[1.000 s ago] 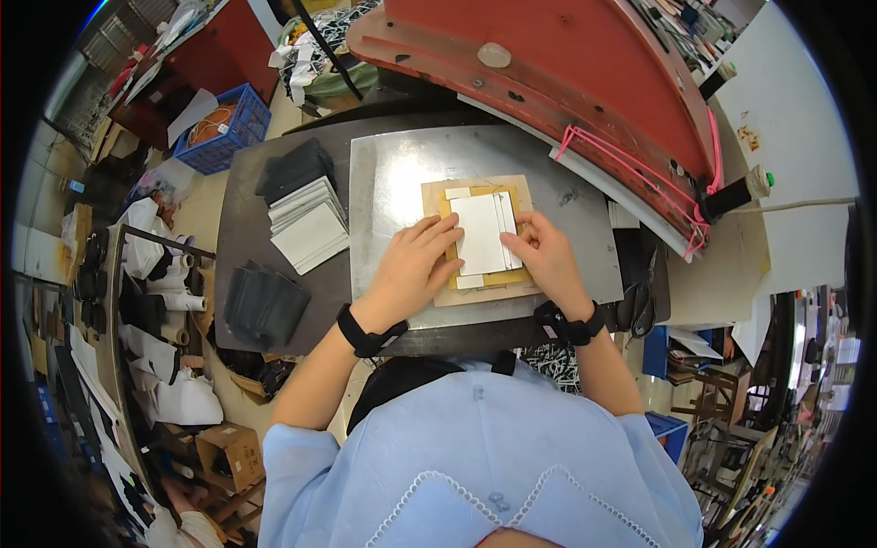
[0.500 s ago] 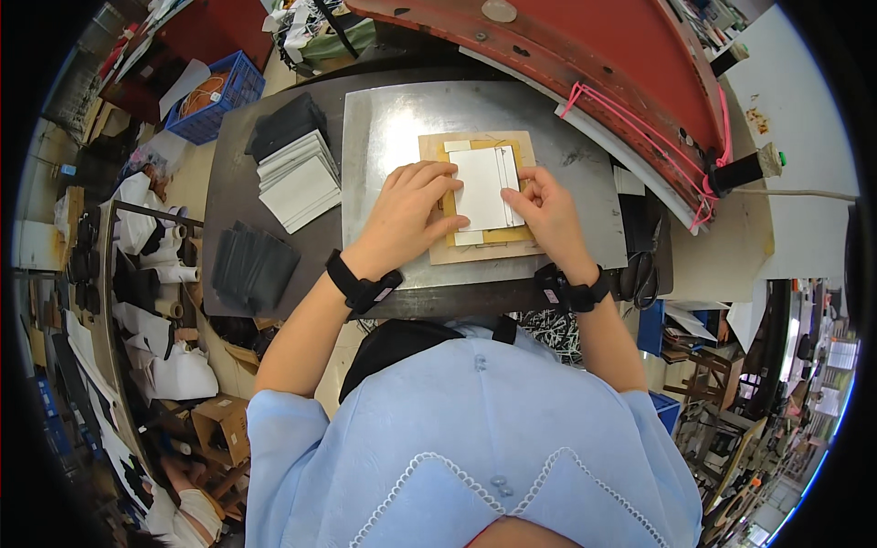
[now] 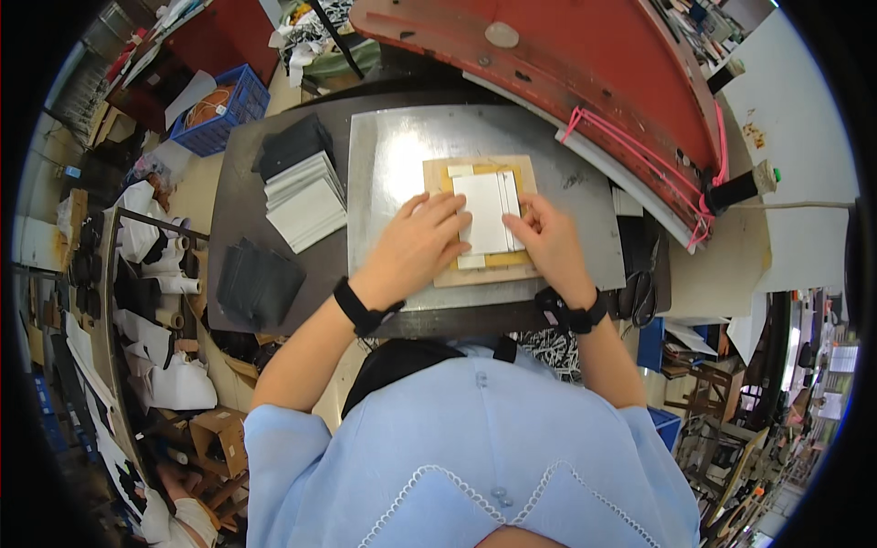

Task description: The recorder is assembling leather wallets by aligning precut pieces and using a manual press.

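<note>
Head view, with the red machine slanting across the top and upper right of the frame; below it, the dark table spans the middle, carrying the metal plate at centre. On that plate lies the tan board, then the yellow sheet on it, with the white panel on top, just right of the frame's centre, dark lines running along its right side. Left of the plate, in the left-centre of the frame, lie the fanned white stack and, lower, the dark pile. The left hand is loosely spread, thumb apart from fingers, tips on the panel's left edge, gripping nothing. The right hand is curled at the right edge, thumb on the panel, fingers close by; whether they pinch anything I cannot tell. The step in hand looks to be squaring the panel on the sheet. The next move, I judge, calls for light, even pressure from both sides, so that the panel lies flat and its edges do not slip.
</note>
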### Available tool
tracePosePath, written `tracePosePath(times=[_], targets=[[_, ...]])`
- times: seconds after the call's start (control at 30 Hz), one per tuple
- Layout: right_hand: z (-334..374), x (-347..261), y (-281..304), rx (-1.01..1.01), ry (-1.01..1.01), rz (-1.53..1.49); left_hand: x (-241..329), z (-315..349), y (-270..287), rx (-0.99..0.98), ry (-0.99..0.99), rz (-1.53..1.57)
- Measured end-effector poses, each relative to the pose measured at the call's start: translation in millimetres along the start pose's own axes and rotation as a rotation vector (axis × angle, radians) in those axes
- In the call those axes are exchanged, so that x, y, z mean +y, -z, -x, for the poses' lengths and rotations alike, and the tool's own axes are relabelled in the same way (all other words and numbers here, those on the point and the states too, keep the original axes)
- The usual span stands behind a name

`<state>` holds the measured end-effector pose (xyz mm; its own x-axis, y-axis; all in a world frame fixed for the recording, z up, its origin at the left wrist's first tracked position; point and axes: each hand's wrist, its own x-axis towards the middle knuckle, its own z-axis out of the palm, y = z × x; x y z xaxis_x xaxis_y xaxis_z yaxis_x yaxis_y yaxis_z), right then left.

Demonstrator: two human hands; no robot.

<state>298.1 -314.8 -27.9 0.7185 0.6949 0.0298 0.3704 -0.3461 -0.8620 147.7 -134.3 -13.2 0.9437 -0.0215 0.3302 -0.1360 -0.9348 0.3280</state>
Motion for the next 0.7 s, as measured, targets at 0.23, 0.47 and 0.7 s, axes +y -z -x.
tracePosePath(times=[0.23,0.47,0.7], targets=[[3,-4,1,-0.01,0.009,0.053,-4,-5,-11,0.04,-0.013,0.067],[4,-11,1,0.019,0.021,0.078,-6,-15,0,-0.108,0.114,0.194],[2,1,1,-0.031,-0.013,0.064,-14,-10,-10,0.001,-0.024,0.061]])
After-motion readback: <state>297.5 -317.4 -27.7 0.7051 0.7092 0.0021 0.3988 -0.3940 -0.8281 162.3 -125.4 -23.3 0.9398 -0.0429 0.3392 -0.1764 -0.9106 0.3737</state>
